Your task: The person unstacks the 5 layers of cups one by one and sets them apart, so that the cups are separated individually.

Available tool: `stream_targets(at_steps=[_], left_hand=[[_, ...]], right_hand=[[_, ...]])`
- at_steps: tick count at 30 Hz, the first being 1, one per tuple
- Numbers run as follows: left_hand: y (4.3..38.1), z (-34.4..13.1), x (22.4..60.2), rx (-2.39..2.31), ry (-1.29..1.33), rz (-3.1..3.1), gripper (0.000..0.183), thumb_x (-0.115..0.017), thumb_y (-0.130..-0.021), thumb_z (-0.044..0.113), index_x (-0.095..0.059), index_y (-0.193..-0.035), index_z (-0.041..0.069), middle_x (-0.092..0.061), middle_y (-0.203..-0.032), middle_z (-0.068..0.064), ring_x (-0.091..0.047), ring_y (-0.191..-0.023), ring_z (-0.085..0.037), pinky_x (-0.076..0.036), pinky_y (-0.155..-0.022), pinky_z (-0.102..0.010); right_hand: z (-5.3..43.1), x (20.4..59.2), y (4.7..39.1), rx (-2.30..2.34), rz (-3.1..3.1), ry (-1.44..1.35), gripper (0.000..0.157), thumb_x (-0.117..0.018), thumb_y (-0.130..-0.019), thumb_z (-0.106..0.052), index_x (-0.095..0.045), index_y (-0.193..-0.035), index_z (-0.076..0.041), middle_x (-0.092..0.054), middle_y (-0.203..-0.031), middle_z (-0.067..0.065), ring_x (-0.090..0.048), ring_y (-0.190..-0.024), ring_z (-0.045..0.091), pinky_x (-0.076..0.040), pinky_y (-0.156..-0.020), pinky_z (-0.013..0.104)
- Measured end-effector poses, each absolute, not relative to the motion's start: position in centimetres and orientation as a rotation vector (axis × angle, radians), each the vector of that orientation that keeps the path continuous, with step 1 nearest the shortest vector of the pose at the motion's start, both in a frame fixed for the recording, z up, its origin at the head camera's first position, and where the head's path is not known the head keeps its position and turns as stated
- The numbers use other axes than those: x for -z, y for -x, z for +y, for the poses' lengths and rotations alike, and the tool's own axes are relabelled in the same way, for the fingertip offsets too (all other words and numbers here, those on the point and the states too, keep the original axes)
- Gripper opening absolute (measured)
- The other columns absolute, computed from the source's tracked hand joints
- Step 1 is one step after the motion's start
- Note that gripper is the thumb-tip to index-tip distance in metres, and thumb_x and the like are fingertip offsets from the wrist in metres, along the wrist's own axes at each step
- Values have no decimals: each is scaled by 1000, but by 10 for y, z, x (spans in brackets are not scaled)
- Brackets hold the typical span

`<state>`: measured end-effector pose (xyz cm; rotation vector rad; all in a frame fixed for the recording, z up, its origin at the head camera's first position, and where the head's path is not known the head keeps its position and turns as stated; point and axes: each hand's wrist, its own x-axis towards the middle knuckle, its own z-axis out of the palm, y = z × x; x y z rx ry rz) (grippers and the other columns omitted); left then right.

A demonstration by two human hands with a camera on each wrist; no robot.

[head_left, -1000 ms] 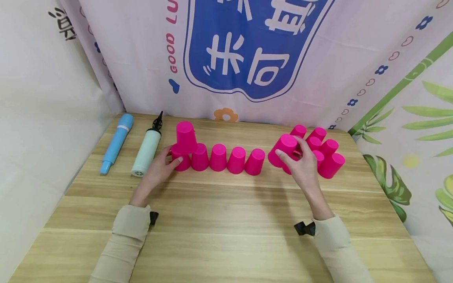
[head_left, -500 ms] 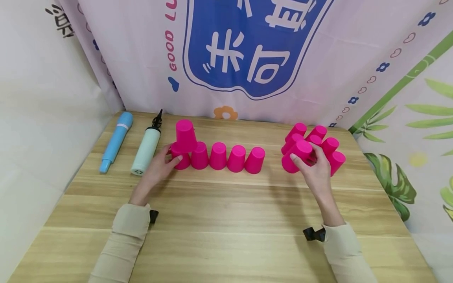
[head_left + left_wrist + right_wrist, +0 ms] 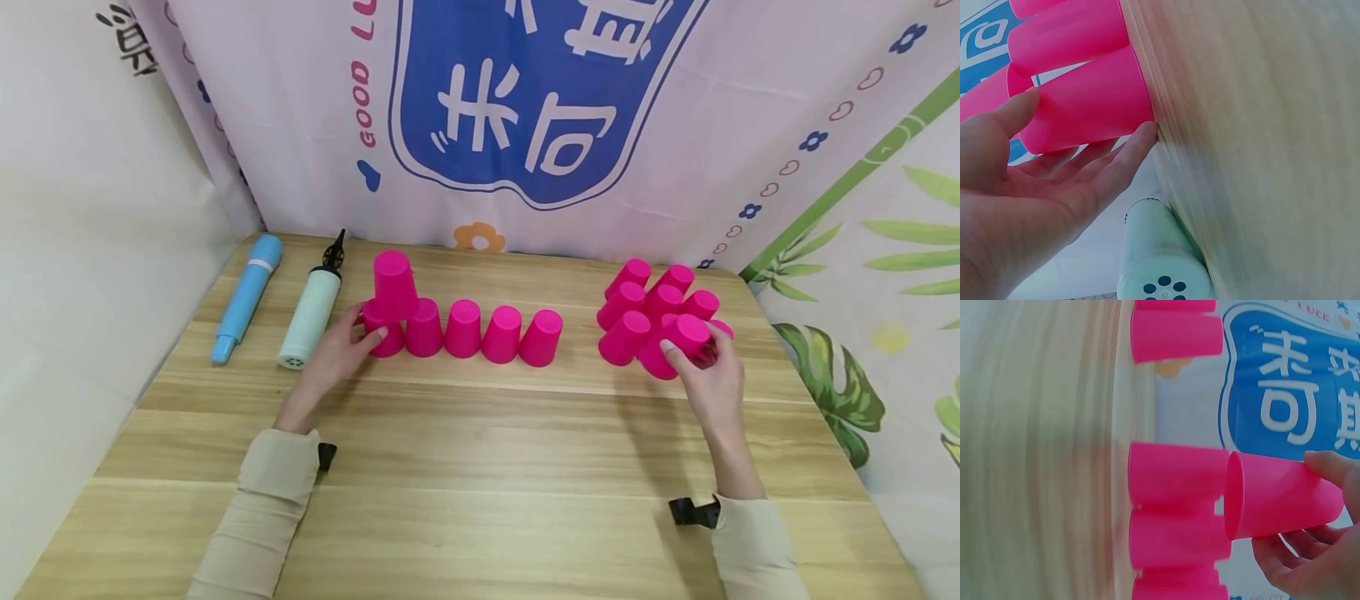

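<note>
My left hand (image 3: 341, 354) holds the leftmost pink cup (image 3: 387, 343) of a row of upside-down cups, its thumb on the near side and fingers behind. In the left wrist view the thumb touches that cup (image 3: 1091, 100) near its narrow end. A second-level cup (image 3: 394, 285), also upside down, rests above the left end of the row. Over at the right, my right hand (image 3: 716, 375) grips a pink cup (image 3: 678, 337), mouth downward. The right wrist view shows this held cup (image 3: 1279, 497) raised off the table, in front of the standing cups.
Several more upside-down pink cups (image 3: 625, 302) stand clustered behind the right hand. A gap separates them from the row's right-end cup (image 3: 541, 338). Left of the row lie a pale green hand pump (image 3: 310, 317) and a blue pump-like tube (image 3: 247, 296). A printed curtain (image 3: 300, 125) hangs behind the table (image 3: 465, 467).
My right hand has moved right and slightly toward me with its cup, passing along the front of the cluster and uncovering its left cups. The left hand has stayed at the row's end.
</note>
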<state>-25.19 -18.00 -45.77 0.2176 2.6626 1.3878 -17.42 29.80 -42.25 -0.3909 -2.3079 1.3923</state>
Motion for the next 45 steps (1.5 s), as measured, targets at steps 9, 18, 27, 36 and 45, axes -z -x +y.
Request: stream_targets(at_steps=[9, 18, 27, 36, 45], left_hand=[[253, -180, 456, -1388, -217, 2662, 64, -49, -101, 29, -22, -150, -1, -36, -146, -27, -45, -126, -46, -43, -102, -52], [253, -180, 457, -1401, -216, 2651, 64, -50, -101, 28, -21, -150, -1, -35, -147, -27, -43, -128, -45, -42, -103, -52], [253, -181, 457, -1403, -214, 2653, 64, -50, -101, 28, -22, -150, -1, -36, -146, -27, -45, -126, -45, -43, -102, -52], [252, -181, 457, -1398, -221, 2661, 64, -50, -101, 28, -23, -150, -2, -36, -146, -26, -45, -127, -45, -43, -102, -52], [252, -180, 457, -1390, -202, 2654, 64, -51, -101, 28, -22, -150, -1, -36, -147, -26, -44, -128, -44, -42, -103, -51]], right_hand=[[314, 431, 173, -1359, -2349, 526, 64, -73, -85, -28, -46, -140, -11, -54, -125, 5, -51, -108, 14, -47, -85, 16], [330, 440, 171, -1290, -2426, 613, 66, -71, -87, -29, -43, -142, -6, -52, -131, 11, -51, -114, 23, -47, -83, 16], [337, 449, 173, -1274, -2503, 631, 67, -68, -89, -26, -38, -143, -2, -48, -137, 18, -49, -123, 33, -48, -99, 36], [343, 456, 175, -1235, -2537, 630, 66, -68, -89, -25, -39, -142, -1, -50, -135, 20, -51, -122, 35, -46, -85, 21], [345, 458, 178, -1261, -2554, 632, 69, -67, -89, -26, -35, -144, 0, -46, -138, 22, -49, -124, 37, -44, -101, 48]])
